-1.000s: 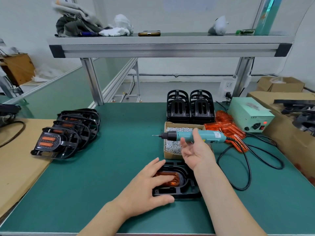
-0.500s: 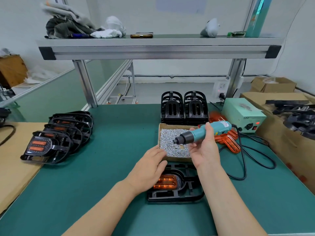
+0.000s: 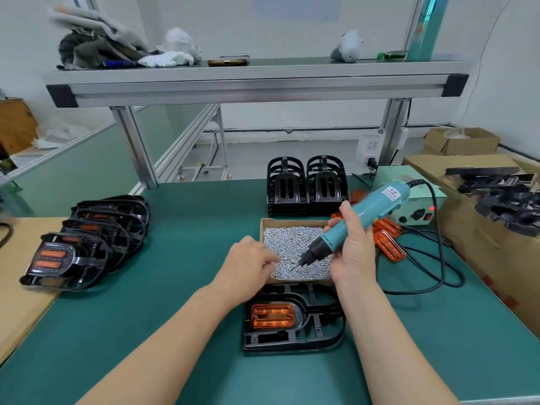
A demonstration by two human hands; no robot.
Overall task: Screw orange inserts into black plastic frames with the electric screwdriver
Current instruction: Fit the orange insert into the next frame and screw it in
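- Far left: finished frames (image 3: 87, 244) lie overlapped in a row, partly on the green mat (image 3: 146, 317). Orange shows in the nearest one.
- Left hand (image 3: 248, 270) is at the box's left rim, fingers down among the screws. It's blurred, so I cannot tell whether they pinch one.
- The box (image 3: 292, 221), open cardboard, sits mid-mat and is filled with small silver screws (image 3: 287, 247).
- Just in front of it the frame (image 3: 315, 331) lies flat, with the insert (image 3: 273, 315) seated in its left end.
- Right hand (image 3: 355, 255) grips the screwdriver (image 3: 362, 217) round the barrel; it is tilted, bit tip down on the screws.
- There's a white label on the screwdriver's upper body, but the print is too small to read.
- Behind the box, two stacks of empty frames (image 3: 306, 185) stand side by side.
- Right of the box, spare inserts (image 3: 390, 245) lie in a loose heap on the mat.
- The pale green power unit (image 3: 415, 210) sits behind them, with "LED" on its front and a red light on. A black cable (image 3: 415, 292) loops across the mat.
- Far right, a carton (image 3: 482, 252) holds black parts (image 3: 511, 206).
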